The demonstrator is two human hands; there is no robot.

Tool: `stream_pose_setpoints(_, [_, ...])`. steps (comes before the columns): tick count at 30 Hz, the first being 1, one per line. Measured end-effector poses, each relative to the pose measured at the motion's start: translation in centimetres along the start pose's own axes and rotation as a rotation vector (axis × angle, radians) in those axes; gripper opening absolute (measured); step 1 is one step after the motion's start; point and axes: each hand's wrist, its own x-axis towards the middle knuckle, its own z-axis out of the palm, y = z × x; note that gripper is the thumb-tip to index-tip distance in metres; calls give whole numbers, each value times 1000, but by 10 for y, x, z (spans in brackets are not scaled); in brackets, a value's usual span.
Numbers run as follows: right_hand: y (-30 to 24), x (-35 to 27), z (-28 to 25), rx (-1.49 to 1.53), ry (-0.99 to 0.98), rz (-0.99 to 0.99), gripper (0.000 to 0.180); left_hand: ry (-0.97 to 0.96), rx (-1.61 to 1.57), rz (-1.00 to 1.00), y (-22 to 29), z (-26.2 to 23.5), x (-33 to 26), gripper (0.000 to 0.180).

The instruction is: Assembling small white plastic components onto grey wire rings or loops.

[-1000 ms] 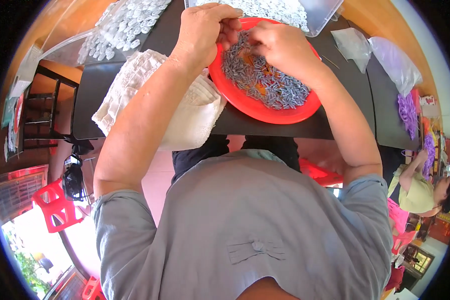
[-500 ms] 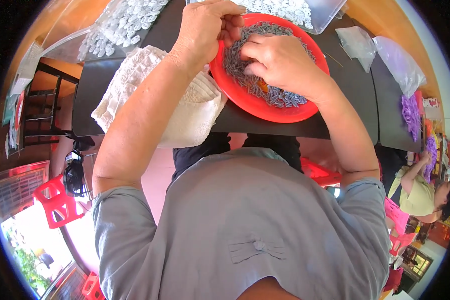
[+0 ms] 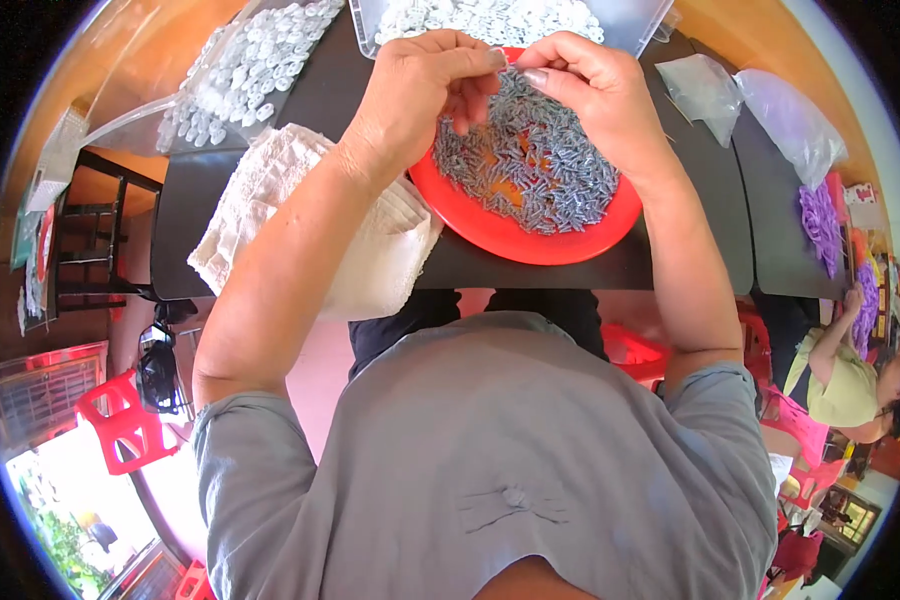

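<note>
A red basin (image 3: 515, 248) full of small grey, screw-like pieces (image 3: 560, 175) stands on the dark table in front of me. Above its far rim my two hands meet, fingertips nearly touching. My left hand (image 3: 435, 85) is closed in a pinch of thumb and forefinger, its other fingers curled. My right hand (image 3: 595, 95) pinches toward it from the right, thumb and forefinger together. Something tiny and pale shows between the fingertips, too small to name. Orange patches of the basin's bottom show among the grey pieces.
Beyond the basin is a clear plastic bin (image 3: 635, 30) of white plastic pieces. A clear bag (image 3: 260, 65) of similar pieces lies at the far left. A cream cloth (image 3: 370, 250) lies under my left forearm. Plastic bags (image 3: 795, 120) lie at right; another person (image 3: 840, 380) sits beyond.
My right hand has come up out of the grey pieces to meet my left hand at the far rim. The view has shifted slightly.
</note>
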Motion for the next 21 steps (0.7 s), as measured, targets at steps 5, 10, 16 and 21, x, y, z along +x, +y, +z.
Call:
stream_pose_setpoints(5, [-8,0,1,-62,59,-41,10,-54,69,8,-2,4,-1,19])
stream_pose_setpoints(10, [-8,1,0,-143,83,-82,10,-65,66,24,-4,5,0,18])
stream_pose_setpoints(16, [-16,2,-4,410,89,179,14,-53,49,2,-3,4,-2,18])
stream_pose_setpoints(21, [-11,1,3,526,113,144,13,-72,-59,-41,-2,5,-3,19])
